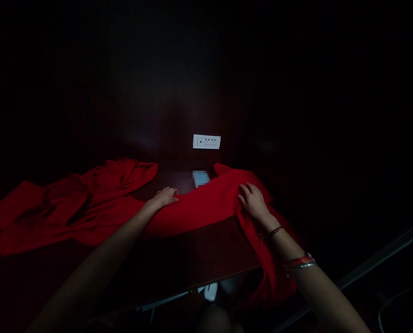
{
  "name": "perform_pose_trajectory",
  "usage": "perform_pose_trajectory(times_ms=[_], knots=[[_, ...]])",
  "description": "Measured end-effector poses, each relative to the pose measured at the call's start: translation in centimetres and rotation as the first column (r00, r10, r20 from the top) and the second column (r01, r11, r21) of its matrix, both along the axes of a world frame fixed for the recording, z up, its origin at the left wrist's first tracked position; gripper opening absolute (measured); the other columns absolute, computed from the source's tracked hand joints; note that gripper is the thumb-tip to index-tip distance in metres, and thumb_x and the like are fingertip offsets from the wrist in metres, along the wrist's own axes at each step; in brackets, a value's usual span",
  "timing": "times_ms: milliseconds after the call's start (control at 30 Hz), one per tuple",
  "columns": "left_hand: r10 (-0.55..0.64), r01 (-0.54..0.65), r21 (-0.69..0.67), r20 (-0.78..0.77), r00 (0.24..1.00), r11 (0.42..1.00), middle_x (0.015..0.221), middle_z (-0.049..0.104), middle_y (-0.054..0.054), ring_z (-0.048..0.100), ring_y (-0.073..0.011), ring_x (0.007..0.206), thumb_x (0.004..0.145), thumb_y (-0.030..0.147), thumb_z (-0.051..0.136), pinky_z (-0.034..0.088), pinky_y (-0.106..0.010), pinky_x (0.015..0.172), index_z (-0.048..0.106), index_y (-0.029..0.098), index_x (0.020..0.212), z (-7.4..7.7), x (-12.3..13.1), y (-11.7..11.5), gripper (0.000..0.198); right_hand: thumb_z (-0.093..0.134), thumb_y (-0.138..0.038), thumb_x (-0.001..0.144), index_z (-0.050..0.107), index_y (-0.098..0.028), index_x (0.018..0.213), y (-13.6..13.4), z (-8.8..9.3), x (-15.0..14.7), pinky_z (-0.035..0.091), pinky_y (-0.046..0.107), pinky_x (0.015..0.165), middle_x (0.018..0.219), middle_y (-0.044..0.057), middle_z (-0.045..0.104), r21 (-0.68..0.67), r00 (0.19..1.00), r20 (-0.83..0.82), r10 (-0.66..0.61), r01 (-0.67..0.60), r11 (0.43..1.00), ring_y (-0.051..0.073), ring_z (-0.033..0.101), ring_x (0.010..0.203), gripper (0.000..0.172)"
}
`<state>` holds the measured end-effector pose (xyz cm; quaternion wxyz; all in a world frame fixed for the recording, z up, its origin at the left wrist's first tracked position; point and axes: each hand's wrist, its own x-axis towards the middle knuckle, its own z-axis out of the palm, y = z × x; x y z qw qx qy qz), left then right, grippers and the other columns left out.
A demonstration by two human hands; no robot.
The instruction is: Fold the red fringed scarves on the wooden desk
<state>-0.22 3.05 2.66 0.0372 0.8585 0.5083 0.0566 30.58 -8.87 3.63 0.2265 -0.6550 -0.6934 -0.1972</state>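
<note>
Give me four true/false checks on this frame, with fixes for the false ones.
1. The left hand is at the far edge of the red cloth. True.
2. All of the cloth lies on the table. False: part hangs over the front edge, near the right arm.
3. A white socket plate is on the wall beyond the table. True.
4. The right arm is bare of jewellery. False: it wears bracelets.

Room, indoor, dimly lit; whether home or office, we cannot tell. We list: dark wall (172,88), upper centre of frame; white socket panel (207,142) on it, mid-frame; wood-grained bench (209,254), lower centre.
</note>
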Motion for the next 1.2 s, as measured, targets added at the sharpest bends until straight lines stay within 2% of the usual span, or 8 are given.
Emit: perform_pose_trajectory(times_ms=[100,267,433,533,700,933,1100,1200], knots=[[0.082,-0.084,0.031,0.046,0.996,0.996,0.084,0.061,-0.007,0.055,-0.0183,0.08,0.074,0.03,0.044,0.039,-0.024,0.067,0.058,0.016,0.083,0.0,-1.3,1.1,0.022,0.033,-0.035,0.081,0.036,-0.017,0.121,0.4,-1.5,1.5,0.032,0.042,0.088,0.12,0.014,0.038,-0.016,1.0,-0.02,-0.02,0.02,1.0,0.025,0.036,0.108,0.044],[0.19,-0.205,0.117,0.131,0.973,0.972,0.081,0.059,-0.008,0.055,-0.0188,0.079,0.078,0.048,0.03,0.039,-0.026,0.069,0.059,0.016,0.078,0.0,-2.5,2.0,0.043,0.028,-0.035,0.083,0.033,-0.018,0.123,0.3,-2.8,1.8,0.028,0.042,0.091,0.123,0.012,0.035,0.048,0.998,-0.055,-0.031,0.034,0.998,0.024,0.034,0.111,0.044],[0.254,-0.255,0.137,0.025,0.967,0.957,0.103,0.05,-0.014,0.048,-0.0266,0.095,0.079,0.047,0.026,0.039,-0.037,0.073,0.049,0.018,0.107,-0.9,-2.0,1.2,0.047,0.028,-0.032,0.083,0.036,-0.014,0.121,-0.2,-2.1,1.5,0.027,0.039,0.094,0.121,0.013,0.036,0.098,0.996,-0.088,0.017,-0.008,0.995,0.022,0.033,0.111,0.044],[0.201,-0.198,0.106,-0.015,0.98,0.974,0.105,0.048,-0.014,0.047,-0.0261,0.097,0.077,0.046,0.032,0.039,-0.035,0.074,0.048,0.018,0.108,-1.4,-2.3,1.0,0.046,0.029,-0.03,0.082,0.04,-0.016,0.118,-0.5,-1.7,1.2,0.027,0.039,0.094,0.118,0.012,0.038,0.143,0.996,-0.037,0.083,-0.077,0.987,0.022,0.033,0.111,0.04],[0.105,-0.109,0.07,0.059,0.993,0.992,0.082,0.058,-0.005,0.054,-0.0156,0.077,0.076,0.03,0.034,0.039,-0.023,0.068,0.055,0.018,0.079,-2.2,-5.1,2.1,0.024,0.033,-0.027,0.081,0.046,-0.019,0.111,-0.8,-1.5,1.1,0.03,0.041,0.092,0.115,0.01,0.041,0.126,0.974,0.066,0.217,-0.224,0.966,0.022,0.035,0.109,0.034],[-0.024,0.031,-0.051,0.124,0.992,0.998,0.071,0.058,-0.001,0.054,-0.013,0.067,0.071,0.038,0.042,0.038,-0.019,0.058,0.052,0.017,0.073,-0.9,-6.6,1.9,0.023,0.036,-0.022,0.079,0.048,-0.019,0.109,-0.3,-2.1,1.9,0.035,0.039,0.088,0.114,0.01,0.041,0.13,0.968,0.071,0.24,-0.248,0.96,0.021,0.039,0.105,0.032],[0.114,-0.129,0.132,0.117,0.987,0.983,0.077,0.059,-0.005,0.054,-0.0145,0.072,0.078,0.025,0.034,0.038,-0.021,0.064,0.052,0.015,0.078,-0.9,-7.2,2.6,0.021,0.035,-0.017,0.078,0.051,-0.019,0.105,-0.1,-2.5,2.3,0.037,0.038,0.086,0.113,0.01,0.041,0.137,0.966,0.066,0.251,-0.257,0.956,0.021,0.039,0.104,0.031],[0.102,-0.109,0.18,0.043,0.994,0.978,0.085,0.058,-0.007,0.054,-0.0162,0.08,0.077,0.02,0.037,0.039,-0.023,0.069,0.052,0.014,0.088,-1.1,-7.4,2.7,0.02,0.035,-0.012,0.076,0.053,-0.02,0.101,0.0,-2.6,2.3,0.037,0.039,0.085,0.113,0.01,0.041,0.143,0.96,0.069,0.27,-0.278,0.95,0.021,0.039,0.105,0.032]])
